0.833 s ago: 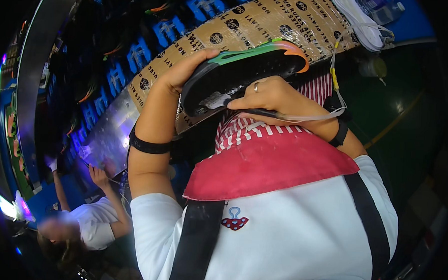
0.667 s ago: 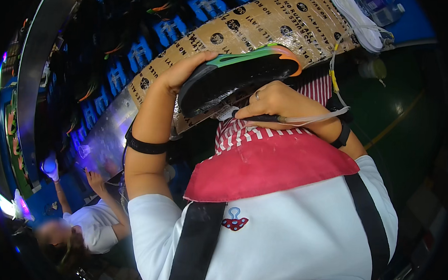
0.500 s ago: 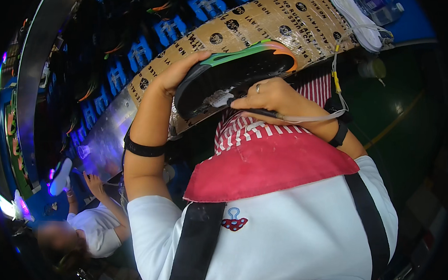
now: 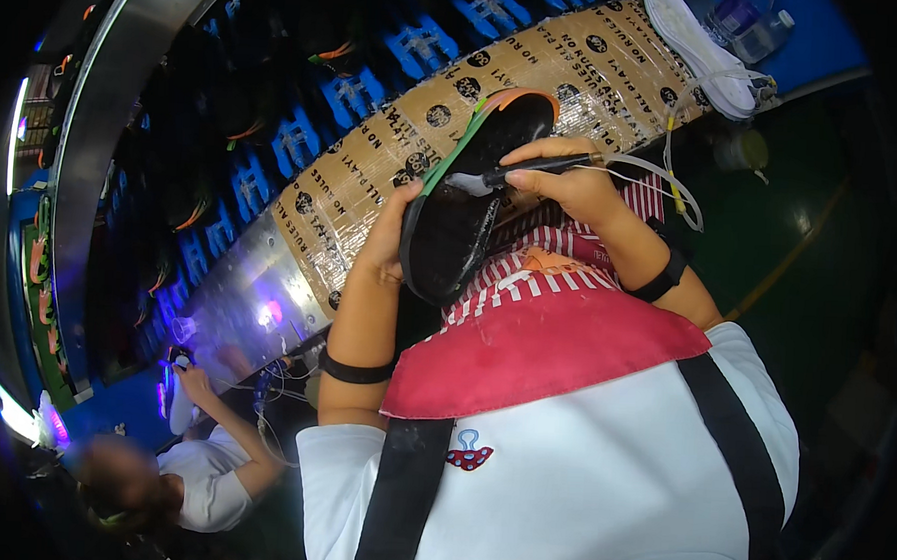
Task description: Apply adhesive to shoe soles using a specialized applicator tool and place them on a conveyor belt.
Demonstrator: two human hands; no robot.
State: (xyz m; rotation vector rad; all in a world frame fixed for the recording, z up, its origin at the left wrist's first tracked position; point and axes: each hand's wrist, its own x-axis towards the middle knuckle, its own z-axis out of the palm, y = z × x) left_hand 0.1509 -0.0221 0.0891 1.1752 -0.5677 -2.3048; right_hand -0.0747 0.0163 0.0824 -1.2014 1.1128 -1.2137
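Above the taped cardboard tabletop a black shoe is being gripped by the left hand while a thin corded tool — pinched in the right hand — is being worked along its green edge, the job seemingly midway.

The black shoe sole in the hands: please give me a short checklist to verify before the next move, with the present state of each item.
1. Left hand supports the black shoe sole from the side: ok.
2. Right hand grips the dark pen-like tool: ok.
3. Tool tip meets the sole: cannot tell.
4. White cord hangs free of the sole: ok.
5. Co-worker's hand is far away: ok.
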